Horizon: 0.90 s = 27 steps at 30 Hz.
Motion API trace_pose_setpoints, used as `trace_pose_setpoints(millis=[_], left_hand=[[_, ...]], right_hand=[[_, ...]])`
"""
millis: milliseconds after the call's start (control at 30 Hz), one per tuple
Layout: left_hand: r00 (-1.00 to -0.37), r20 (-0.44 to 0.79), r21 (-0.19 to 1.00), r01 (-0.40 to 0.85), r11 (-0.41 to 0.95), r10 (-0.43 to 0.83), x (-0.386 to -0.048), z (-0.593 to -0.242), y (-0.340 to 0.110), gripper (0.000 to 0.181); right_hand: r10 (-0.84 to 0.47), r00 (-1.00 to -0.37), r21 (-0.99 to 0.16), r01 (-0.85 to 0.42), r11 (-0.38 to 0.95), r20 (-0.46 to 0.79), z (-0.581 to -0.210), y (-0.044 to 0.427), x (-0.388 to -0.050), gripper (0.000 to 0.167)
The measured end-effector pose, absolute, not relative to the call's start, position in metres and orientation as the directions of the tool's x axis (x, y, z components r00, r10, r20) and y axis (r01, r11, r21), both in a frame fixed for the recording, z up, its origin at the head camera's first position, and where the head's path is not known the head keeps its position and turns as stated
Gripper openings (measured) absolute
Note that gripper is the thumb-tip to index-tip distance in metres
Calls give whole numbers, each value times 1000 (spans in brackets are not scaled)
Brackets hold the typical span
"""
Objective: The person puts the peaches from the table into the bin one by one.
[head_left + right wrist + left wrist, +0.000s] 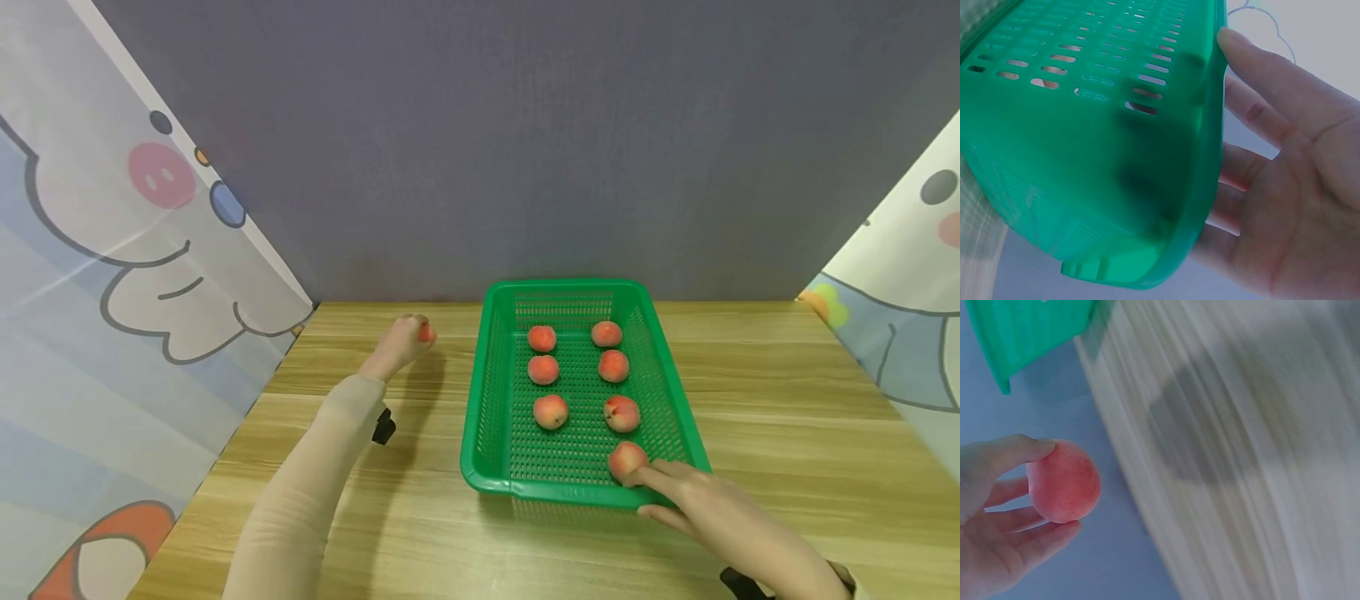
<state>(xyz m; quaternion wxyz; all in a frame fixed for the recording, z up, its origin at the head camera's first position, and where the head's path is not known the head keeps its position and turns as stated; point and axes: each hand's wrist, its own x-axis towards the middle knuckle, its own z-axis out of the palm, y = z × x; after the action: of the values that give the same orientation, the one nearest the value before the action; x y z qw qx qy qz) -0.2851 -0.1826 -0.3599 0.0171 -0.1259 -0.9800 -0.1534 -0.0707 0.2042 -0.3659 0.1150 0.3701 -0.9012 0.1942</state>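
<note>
In the head view, my left hand (pixel 402 343) is raised to the left of a green plastic basket (pixel 471 417). Its thumb and fingers grip a peach, and the left wrist view shows this pinkish-red peach (pixel 1065 481) between them. My right hand (pixel 693 500) reaches over the basket's near right corner. Its fingers extend over the rim and touch or nearly touch the nearest peach (pixel 627 462), while the thumb stays outside. In the right wrist view, the basket wall (pixel 1085 156) hides the fingertips of my right hand (pixel 1291 181).
Several more peaches lie in two columns in the basket, among them a left one (pixel 551 412) and a right one (pixel 622 413). The basket stands on a wood-grain table (pixel 780 417). A grey wall (pixel 570 150) rises behind, with cartoon-printed sheets (pixel 112 275) on both sides.
</note>
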Motion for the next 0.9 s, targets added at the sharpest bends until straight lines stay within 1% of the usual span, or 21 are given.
trace_pose_setpoints(millis=[233,500,600,767,900], left_hand=[[-952,93,256,307,917,293,-281,-349,-173,36],[-949,69,237,314,919,307,-278,-338,-162,39],[-942,90,230,335,914,323,-276,-334,-158,35],[-920,148,198,386,901,362,-269,-325,-150,31],[-905,177,171,415,894,387,-264,-319,-142,27]], right_hand=[[-622,-708,-275,-704,654,334,-365,204,-71,32],[-622,-710,-269,-703,659,331,-365,204,-71,32],[-621,-706,-260,-705,660,339,-366,204,-71,32],[-622,-714,-278,-699,659,321,-365,205,-72,31],[-625,-709,-281,-705,652,327,-366,206,-72,30]])
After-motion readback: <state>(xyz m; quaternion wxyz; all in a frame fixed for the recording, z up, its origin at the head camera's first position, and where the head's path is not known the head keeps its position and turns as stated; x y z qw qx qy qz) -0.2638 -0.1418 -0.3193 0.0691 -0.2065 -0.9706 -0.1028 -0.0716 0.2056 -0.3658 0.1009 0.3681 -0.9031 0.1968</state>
